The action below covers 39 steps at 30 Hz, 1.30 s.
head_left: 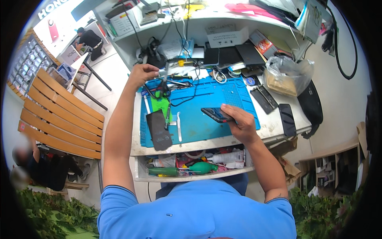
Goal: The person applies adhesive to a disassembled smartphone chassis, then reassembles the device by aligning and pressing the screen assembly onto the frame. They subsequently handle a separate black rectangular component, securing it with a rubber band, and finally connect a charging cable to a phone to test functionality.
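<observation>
My left hand (142, 75) is raised at the back left of the blue mat (191, 127), fingers closed by a small pale item I cannot make out, above cables and tools. My right hand (241, 124) grips a dark phone (213, 113) tilted over the mat's right half. Left of it lie a white pry tool (179, 126), a slim screwdriver (167, 118), a green pad (158, 104) and a dark flat panel (158, 129). Right of the mat are an opened phone frame (264, 99) and another dark phone (287, 119).
An open drawer (146, 178) of tubes and green tools juts below the desk. A plastic bag (290, 75), cluttered shelf (191, 16) and black bag (310, 111) surround the workspace. A slatted bench (59, 123) stands left, with a seated person (51, 167); another person (90, 42) crouches farther back.
</observation>
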Motion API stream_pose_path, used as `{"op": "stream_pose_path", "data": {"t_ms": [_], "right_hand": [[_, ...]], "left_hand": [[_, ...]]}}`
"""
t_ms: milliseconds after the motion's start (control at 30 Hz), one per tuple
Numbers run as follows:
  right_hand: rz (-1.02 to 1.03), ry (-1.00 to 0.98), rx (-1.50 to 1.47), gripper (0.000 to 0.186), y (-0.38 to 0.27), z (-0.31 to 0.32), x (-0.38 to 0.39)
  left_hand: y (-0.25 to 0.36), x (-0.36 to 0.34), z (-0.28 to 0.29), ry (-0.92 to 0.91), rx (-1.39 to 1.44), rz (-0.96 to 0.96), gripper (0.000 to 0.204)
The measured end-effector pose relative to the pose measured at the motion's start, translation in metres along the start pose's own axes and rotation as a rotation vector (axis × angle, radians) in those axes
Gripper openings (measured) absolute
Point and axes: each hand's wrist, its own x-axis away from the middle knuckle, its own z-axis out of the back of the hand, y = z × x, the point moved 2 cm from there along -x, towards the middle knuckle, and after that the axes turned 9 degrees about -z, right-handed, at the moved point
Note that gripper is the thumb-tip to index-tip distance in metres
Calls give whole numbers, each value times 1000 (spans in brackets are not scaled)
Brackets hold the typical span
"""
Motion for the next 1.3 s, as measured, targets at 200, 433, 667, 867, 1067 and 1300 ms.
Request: {"op": "stream_pose_path", "data": {"t_ms": [200,433,667,867,1067,1300], "right_hand": [[-49,-17,-12,49,-6,-2,2],[-81,1,-31,45,-3,-3,4],[-90,28,-52,40,-6,0,1],[-288,35,-176,29,-3,4,5],[-349,60,-295,27,-6,-2,-7],[-479,55,-558,22,-4,-7,-15]], "left_hand": [[34,3,3,-23,-427,-67,30],[26,-10,-1,-119,-922,-213,31],[-15,-23,-20,-3,-1071,-316,16],[43,-47,-25,344,-153,-367,20],[51,-37,-41,43,-210,-308,23],[56,-49,-31,15,42,-76,25]]}}
